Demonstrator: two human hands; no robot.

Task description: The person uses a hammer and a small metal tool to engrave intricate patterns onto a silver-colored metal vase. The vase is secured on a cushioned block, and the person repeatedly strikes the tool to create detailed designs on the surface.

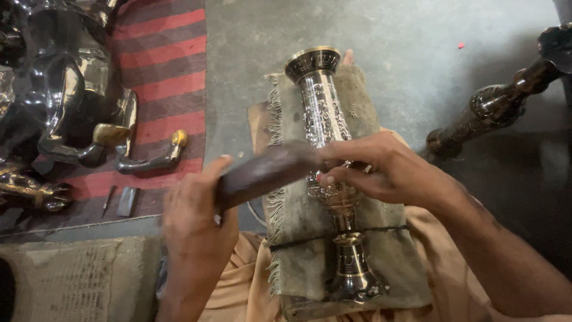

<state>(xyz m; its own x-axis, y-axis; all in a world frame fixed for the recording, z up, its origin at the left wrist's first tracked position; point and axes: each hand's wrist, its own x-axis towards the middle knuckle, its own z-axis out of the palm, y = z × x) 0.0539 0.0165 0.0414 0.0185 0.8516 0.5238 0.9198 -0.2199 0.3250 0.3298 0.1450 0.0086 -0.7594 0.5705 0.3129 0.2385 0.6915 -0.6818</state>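
Engraved brass vase [325, 119] is lying on a frayed grey cloth pad [363, 107] across my lap. My right hand [381, 170] is pinching something small against it; my left hand [193, 217] is clasping a dark wooden mallet [268, 170]. I'm judging light, square taps best.

Red-striped rug [161, 65], silver engraved vase [325, 113]
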